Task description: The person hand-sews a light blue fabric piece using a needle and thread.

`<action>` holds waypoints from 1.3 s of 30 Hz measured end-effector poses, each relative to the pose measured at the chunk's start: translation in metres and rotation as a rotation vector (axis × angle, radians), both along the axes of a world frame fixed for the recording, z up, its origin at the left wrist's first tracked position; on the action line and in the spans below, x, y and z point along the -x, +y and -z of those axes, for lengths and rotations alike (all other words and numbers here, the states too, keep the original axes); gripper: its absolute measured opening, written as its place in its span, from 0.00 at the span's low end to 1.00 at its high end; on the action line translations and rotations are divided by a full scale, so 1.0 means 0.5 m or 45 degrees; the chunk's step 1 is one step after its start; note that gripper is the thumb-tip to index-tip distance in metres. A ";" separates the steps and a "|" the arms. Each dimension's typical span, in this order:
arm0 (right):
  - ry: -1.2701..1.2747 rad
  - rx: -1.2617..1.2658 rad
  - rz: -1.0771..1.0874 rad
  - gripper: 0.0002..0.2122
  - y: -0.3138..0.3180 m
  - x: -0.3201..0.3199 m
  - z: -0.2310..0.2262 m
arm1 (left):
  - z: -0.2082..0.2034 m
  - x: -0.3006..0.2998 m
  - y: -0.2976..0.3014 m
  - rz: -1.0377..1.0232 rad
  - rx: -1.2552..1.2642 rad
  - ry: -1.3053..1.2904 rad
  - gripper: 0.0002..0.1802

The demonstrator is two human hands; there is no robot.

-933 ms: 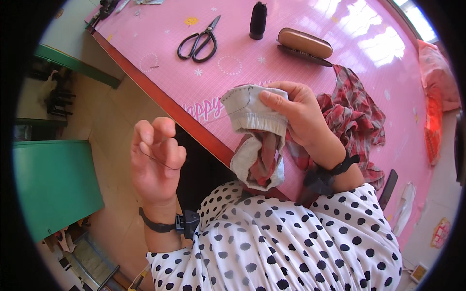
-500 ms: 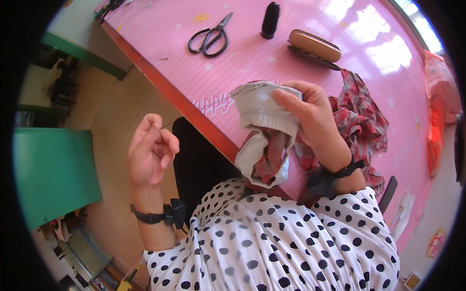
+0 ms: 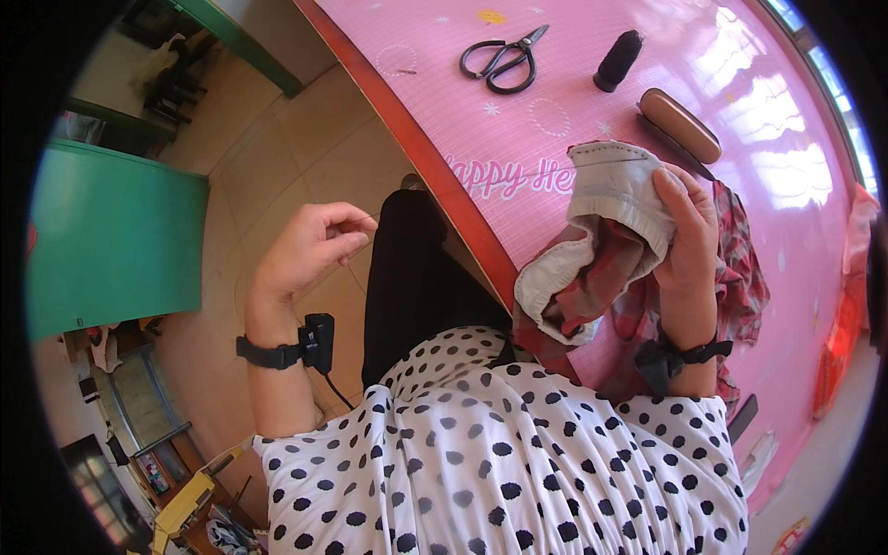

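Right hand (image 3: pixel 689 233) grasping a plaid garment (image 3: pixel 612 192) by its pale band.
The garment's band is pinched between the right thumb and fingers, the cloth drooping below and left of them. Well apart to their left, the left hand (image 3: pixel 310 246) bends its fingers toward the thumb; whether they grasp anything cannot be told. Beyond the right fingers, the pink surface (image 3: pixel 421 69) carries a brown case (image 3: pixel 680 123), black spool (image 3: pixel 618 61) and black scissors (image 3: pixel 525 43).

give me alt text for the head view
The right hand holds the pale band of a red plaid garment at a pink table; the left hand hovers apart, half curled. Black scissors, a black spool and a brown case sit beyond.
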State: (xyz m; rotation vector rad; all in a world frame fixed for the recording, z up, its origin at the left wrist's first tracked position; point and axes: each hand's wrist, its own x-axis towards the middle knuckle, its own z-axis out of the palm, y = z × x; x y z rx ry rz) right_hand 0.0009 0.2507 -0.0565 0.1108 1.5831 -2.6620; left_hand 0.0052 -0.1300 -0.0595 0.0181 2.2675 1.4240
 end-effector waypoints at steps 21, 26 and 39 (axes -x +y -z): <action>-0.011 -0.108 -0.032 0.09 -0.002 -0.012 -0.018 | -0.034 -0.019 -0.077 -0.468 -0.085 0.215 0.03; 0.010 -0.196 -0.021 0.10 -0.007 -0.021 -0.027 | -0.034 0.000 -0.113 -0.464 -0.853 0.623 0.02; 0.179 -0.593 -0.123 0.10 -0.040 -0.043 -0.044 | -0.122 0.006 0.009 -0.103 -1.260 0.727 0.06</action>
